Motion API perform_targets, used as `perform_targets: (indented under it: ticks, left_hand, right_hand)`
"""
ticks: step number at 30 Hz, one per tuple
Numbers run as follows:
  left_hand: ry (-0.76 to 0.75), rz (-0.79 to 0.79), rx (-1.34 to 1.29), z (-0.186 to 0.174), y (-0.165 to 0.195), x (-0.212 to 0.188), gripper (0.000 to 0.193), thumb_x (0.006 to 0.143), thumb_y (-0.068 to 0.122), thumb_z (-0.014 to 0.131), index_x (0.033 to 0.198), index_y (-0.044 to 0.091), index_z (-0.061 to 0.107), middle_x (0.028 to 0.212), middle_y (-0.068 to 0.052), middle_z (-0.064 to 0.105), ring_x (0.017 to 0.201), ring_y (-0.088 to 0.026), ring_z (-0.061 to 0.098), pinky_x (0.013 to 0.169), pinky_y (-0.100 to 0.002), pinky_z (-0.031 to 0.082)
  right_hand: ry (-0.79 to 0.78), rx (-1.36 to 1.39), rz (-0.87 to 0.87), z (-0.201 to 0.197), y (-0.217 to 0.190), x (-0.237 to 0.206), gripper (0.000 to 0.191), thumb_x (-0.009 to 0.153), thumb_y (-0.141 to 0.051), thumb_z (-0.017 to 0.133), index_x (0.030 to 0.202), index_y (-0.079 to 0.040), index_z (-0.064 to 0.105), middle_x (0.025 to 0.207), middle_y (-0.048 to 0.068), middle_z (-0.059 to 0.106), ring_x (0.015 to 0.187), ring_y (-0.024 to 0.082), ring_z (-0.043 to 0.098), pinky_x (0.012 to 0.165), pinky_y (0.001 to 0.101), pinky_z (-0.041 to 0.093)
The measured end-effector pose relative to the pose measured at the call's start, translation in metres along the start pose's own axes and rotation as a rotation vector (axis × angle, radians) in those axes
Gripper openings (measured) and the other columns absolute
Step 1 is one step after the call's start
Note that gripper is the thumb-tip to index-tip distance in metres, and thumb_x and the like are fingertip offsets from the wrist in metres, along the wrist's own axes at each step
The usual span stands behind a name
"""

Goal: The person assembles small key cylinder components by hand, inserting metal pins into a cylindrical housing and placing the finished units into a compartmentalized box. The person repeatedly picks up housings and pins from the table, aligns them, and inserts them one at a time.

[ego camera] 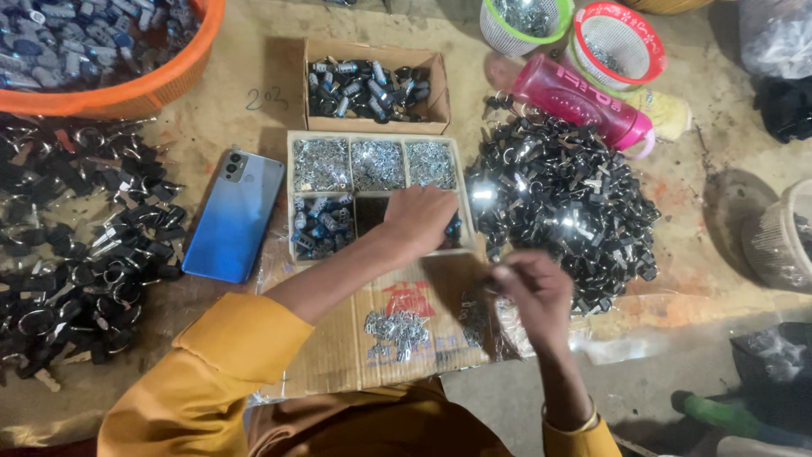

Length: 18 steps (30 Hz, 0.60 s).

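left hand reaches forward into the divided tray, fingers curled down in its near-right compartment, grip hidden; right hand nearer the body, pinching a small dark part above the cardboard sheet, tray lying ahead-left of it

Floor: phone, key heap
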State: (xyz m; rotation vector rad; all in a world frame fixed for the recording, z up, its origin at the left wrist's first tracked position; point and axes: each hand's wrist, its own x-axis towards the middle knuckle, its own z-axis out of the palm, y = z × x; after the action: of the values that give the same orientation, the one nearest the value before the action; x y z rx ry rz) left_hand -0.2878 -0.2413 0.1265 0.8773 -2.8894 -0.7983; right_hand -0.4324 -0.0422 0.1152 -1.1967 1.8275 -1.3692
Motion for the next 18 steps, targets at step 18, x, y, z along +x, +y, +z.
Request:
perform_targets:
  ticks: [18]
  left_hand:
    - [0.262,0.091,-0.519,-0.029,-0.044,-0.058,0.012,0.076,0.012,0.081,0.086,0.006,0.079,0.089,-0.010,0.079,0.081,-0.022,0.077,0.078,-0.035,0.061]
  right_hand:
    - [-0.361,-0.729,-0.519,0.056,-0.025,0.014,0.020,0.082,-0.004,0.076,0.103,-0.003,0.076,0.109,0.010,0.071,0.081,0.022,0.073,0.070,0.0297,0.061]
